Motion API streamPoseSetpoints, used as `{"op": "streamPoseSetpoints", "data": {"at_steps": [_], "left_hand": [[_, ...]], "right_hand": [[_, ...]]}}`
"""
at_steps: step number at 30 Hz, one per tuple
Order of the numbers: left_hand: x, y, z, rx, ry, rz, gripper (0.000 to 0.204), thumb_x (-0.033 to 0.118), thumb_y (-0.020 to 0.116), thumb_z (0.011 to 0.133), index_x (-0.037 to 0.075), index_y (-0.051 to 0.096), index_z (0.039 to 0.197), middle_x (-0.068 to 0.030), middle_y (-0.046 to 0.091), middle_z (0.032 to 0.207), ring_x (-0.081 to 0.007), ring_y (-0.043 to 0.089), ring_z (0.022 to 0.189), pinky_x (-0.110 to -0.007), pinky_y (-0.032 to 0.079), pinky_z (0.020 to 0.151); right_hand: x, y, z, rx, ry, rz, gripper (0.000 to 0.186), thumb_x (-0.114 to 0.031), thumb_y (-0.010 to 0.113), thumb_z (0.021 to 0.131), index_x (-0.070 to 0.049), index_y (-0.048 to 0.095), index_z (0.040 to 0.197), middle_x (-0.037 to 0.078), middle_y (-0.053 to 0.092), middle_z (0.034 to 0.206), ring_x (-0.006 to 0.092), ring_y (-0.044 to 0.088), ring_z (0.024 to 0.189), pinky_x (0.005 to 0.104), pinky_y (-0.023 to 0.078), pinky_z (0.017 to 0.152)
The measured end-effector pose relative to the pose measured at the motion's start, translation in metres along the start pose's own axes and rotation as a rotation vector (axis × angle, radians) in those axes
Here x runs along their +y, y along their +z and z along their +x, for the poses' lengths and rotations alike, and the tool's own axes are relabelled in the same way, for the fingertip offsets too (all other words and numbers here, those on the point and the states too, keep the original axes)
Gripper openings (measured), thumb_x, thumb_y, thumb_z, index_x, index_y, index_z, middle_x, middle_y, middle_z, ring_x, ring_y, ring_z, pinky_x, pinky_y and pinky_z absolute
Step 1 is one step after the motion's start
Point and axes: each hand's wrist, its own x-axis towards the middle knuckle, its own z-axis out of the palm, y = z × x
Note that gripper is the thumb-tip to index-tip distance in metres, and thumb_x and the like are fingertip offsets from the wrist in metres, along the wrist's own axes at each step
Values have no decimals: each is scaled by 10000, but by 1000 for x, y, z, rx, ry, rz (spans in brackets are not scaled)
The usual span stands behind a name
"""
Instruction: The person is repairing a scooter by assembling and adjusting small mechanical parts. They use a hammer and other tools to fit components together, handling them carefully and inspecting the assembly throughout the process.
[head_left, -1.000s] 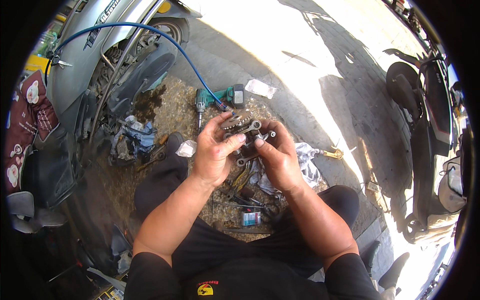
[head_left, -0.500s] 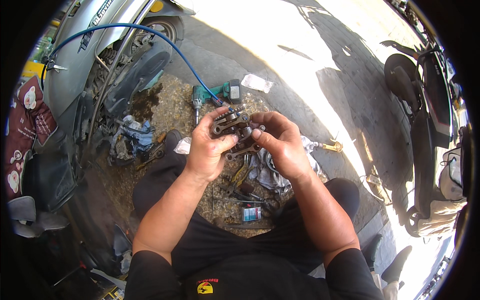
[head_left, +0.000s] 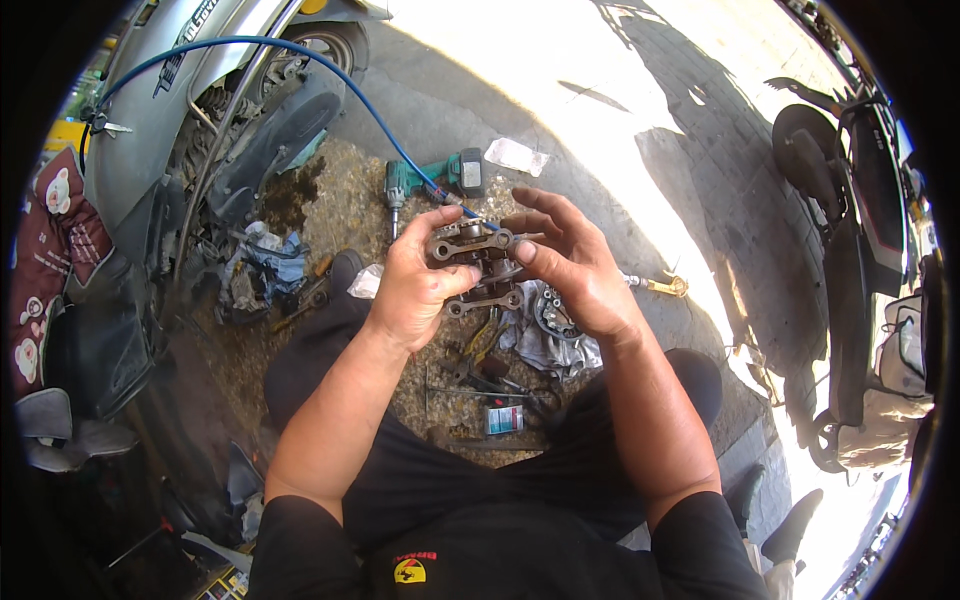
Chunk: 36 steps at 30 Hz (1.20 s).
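Head view: my left grip (head_left: 408,290) pinches a dark metal assembly (head_left: 472,246), thumb in front, held up above the ground (head_left: 350,205) at twelve o'clock from me. My right grip (head_left: 588,275), fingers spread, hovers at the assembly's three o'clock; whether its thumb touches the metal, I cannot tell. From the assembly, a teal power drill (head_left: 408,178) lies at eleven o'clock, a grey cloth (head_left: 555,352) at four, a small blue-and-white box (head_left: 504,419) at six.

In front of me the left hand (head_left: 408,292) grips a dark metal engine assembly (head_left: 482,245); the right hand (head_left: 582,276), fingers spread, hovers at its side. Beyond, a teal cordless impact wrench (head_left: 428,178) lies on the ground (head_left: 450,110) under a curving blue hose (head_left: 250,39).
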Motion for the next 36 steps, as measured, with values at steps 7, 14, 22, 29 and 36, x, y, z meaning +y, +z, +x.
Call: {"op": "streamPoseSetpoints", "data": {"at_steps": [7, 14, 22, 29, 36], "left_hand": [[4, -1, -2, -185, -117, 127, 555, -138, 634, 792, -16, 481, 1312, -105, 613, 1136, -194, 627, 1062, -338, 549, 917], [4, 0, -4, -282, -190, 235, 576, -106, 651, 749, -16, 502, 1298, -98, 604, 1179, -177, 613, 1080, -317, 535, 912], [6, 4, -5, -412, -224, 9, 641, 124, 648, 822, -24, 418, 1402, -114, 598, 1223, -220, 604, 1148, -363, 519, 966], [5, 3, -5, -396, -324, -298, 467, 400, 528, 973, 70, 531, 1303, -107, 641, 1177, -226, 638, 1069, -385, 533, 924], [0, 8, -4, -183, -358, -260, 425, 401, 428, 1019, 94, 546, 1288, -100, 642, 1202, -235, 641, 1069, -419, 535, 920]], "right_hand": [[0, -10, 5, -154, 97, -160, 576, -183, 687, 940, 32, 448, 1417, 202, 579, 1301, 221, 622, 1087, 332, 529, 902], [2, -16, 10, -326, 158, -252, 583, -251, 668, 962, 57, 446, 1403, 191, 600, 1292, 214, 582, 1167, 316, 500, 942], [1, -14, 6, -307, 39, -404, 564, -300, 583, 1011, 42, 426, 1430, 192, 600, 1291, 213, 579, 1168, 319, 487, 965], [-7, -11, 0, -292, -149, -419, 522, -338, 532, 1014, 56, 500, 1355, 231, 645, 1223, 336, 643, 1116, 384, 507, 934], [0, -7, 1, -233, -229, -456, 482, -294, 526, 1018, 43, 484, 1360, 200, 654, 1216, 345, 638, 1124, 390, 503, 937]]}}
